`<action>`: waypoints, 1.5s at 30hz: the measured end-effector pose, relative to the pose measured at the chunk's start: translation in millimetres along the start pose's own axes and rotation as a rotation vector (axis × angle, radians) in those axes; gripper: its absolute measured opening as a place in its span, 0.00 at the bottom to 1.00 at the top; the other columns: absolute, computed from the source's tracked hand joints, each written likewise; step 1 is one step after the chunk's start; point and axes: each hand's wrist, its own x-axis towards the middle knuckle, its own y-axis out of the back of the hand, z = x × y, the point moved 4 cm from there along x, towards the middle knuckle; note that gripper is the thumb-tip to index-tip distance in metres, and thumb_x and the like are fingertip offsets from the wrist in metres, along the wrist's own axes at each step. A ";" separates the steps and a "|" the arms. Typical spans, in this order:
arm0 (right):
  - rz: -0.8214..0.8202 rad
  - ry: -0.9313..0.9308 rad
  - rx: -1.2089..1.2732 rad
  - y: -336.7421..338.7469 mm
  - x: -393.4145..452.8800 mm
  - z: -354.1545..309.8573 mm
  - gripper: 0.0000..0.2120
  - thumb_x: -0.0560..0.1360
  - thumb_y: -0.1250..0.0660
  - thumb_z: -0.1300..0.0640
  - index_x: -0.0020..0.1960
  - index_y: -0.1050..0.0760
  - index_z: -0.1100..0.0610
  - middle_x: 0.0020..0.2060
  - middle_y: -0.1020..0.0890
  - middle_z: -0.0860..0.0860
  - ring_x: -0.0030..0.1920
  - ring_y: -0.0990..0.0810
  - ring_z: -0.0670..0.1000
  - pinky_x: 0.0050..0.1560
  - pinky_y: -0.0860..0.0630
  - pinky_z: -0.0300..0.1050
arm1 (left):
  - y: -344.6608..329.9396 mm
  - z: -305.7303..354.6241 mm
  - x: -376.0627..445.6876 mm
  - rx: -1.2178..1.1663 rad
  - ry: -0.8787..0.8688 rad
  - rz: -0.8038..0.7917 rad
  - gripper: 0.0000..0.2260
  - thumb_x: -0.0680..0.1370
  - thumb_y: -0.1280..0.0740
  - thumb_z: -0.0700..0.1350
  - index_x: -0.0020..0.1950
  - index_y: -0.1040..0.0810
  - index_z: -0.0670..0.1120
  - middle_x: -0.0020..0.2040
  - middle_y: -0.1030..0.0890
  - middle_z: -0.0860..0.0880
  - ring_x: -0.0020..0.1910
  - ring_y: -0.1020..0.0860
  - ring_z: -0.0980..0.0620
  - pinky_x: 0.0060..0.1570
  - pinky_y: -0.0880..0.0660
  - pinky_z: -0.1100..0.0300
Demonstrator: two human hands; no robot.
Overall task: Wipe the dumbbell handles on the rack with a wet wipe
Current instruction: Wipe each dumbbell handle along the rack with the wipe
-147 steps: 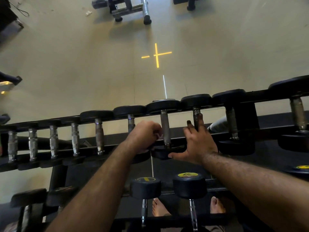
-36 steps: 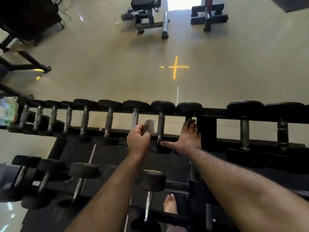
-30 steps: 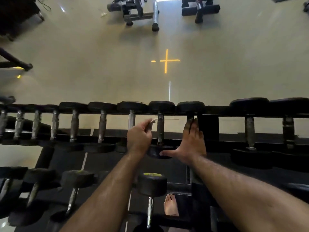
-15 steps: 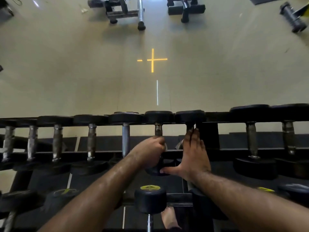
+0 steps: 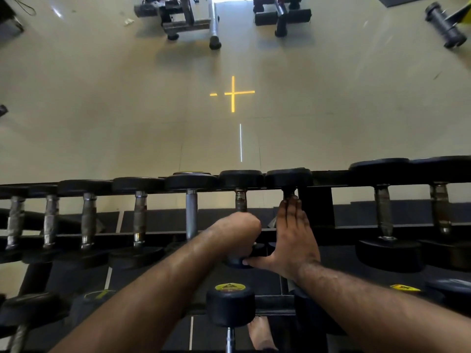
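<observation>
A black rack (image 5: 316,207) holds a row of black-headed dumbbells with metal handles. My left hand (image 5: 237,235) grips the lower part of one dumbbell handle (image 5: 240,202) near the row's middle. The wet wipe is hidden inside that fist. My right hand (image 5: 293,240) lies flat with straight fingers on the neighbouring dumbbell (image 5: 289,178) to the right. Its thumb touches the near head (image 5: 235,262) of the dumbbell I am gripping.
More dumbbells (image 5: 140,215) fill the top tier to the left, and larger ones (image 5: 382,212) stand to the right. A lower tier holds dumbbells with yellow labels (image 5: 230,305). A bare foot (image 5: 260,332) shows below. Benches (image 5: 188,19) stand on the far floor.
One second ago my left hand held the wipe up beside the handle. It has since closed round the handle and slid toward its near end. My right hand stays flat.
</observation>
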 end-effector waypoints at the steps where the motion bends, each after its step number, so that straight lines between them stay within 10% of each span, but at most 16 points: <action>1: 0.001 0.001 0.003 0.5 -0.5 0.0 0.84 0.52 0.45 0.06 0.85 0.70 0.63 0.84 0.69 0.63 0.85 0.69 0.62 0.86 0.58 0.59 | 10.3 -3.8 0.4 -0.023 0.003 0.051 0.11 0.79 0.28 0.46 0.61 0.17 0.47 0.54 0.21 0.48 0.50 0.20 0.50 0.51 0.19 0.57; 5: 0.004 -0.003 -0.005 3.4 -0.6 -1.0 0.84 0.51 0.46 0.06 0.85 0.70 0.63 0.84 0.68 0.63 0.85 0.68 0.62 0.86 0.56 0.59 | 24.9 -30.6 3.4 0.115 -0.087 0.544 0.13 0.71 0.28 0.34 0.54 0.15 0.44 0.50 0.20 0.46 0.47 0.21 0.47 0.47 0.18 0.54; 12: -0.012 0.010 0.002 1.4 0.6 -0.1 0.85 0.51 0.46 0.06 0.83 0.75 0.62 0.83 0.72 0.62 0.84 0.72 0.62 0.86 0.60 0.59 | -12.6 -28.9 -11.9 -0.069 -0.133 0.007 0.13 0.79 0.27 0.48 0.64 0.17 0.52 0.60 0.24 0.52 0.57 0.22 0.52 0.56 0.20 0.55; 18: -0.008 -0.002 -0.023 3.0 0.4 -1.8 0.84 0.51 0.48 0.05 0.84 0.72 0.63 0.83 0.71 0.63 0.84 0.70 0.63 0.86 0.57 0.60 | 10.2 -56.6 -19.9 -0.253 0.142 0.851 0.08 0.80 0.29 0.39 0.57 0.14 0.43 0.54 0.17 0.46 0.51 0.19 0.46 0.48 0.17 0.51; 26: -0.021 0.012 -0.033 0.3 2.1 -0.7 0.84 0.53 0.46 0.06 0.84 0.72 0.63 0.83 0.71 0.63 0.84 0.71 0.64 0.86 0.59 0.60 | -21.6 -52.6 -30.4 -0.386 -0.018 0.229 0.09 0.81 0.30 0.43 0.59 0.14 0.51 0.59 0.21 0.54 0.57 0.21 0.56 0.59 0.20 0.58; 31: -0.010 0.004 -0.025 3.4 0.9 -2.3 0.84 0.52 0.46 0.06 0.84 0.71 0.63 0.83 0.71 0.63 0.84 0.70 0.63 0.86 0.59 0.60 | 6.8 -66.0 -23.5 -0.465 0.202 0.898 0.07 0.79 0.30 0.36 0.51 0.14 0.44 0.50 0.18 0.49 0.45 0.20 0.52 0.46 0.21 0.59; 38: -0.006 0.019 -0.037 1.7 0.3 -1.8 0.83 0.53 0.47 0.06 0.85 0.68 0.63 0.84 0.69 0.64 0.84 0.69 0.63 0.86 0.58 0.60 | -25.4 -56.3 -33.2 -0.555 0.131 0.024 0.08 0.79 0.28 0.40 0.53 0.15 0.52 0.54 0.18 0.56 0.53 0.19 0.57 0.54 0.18 0.59; 45: 0.012 0.018 -0.008 3.0 -1.5 -1.2 0.84 0.52 0.45 0.06 0.85 0.67 0.63 0.84 0.67 0.64 0.85 0.68 0.63 0.86 0.58 0.60 | -0.9 -2.2 -2.0 -0.229 0.060 0.005 0.08 0.78 0.25 0.46 0.57 0.13 0.52 0.50 0.16 0.51 0.48 0.18 0.52 0.52 0.18 0.53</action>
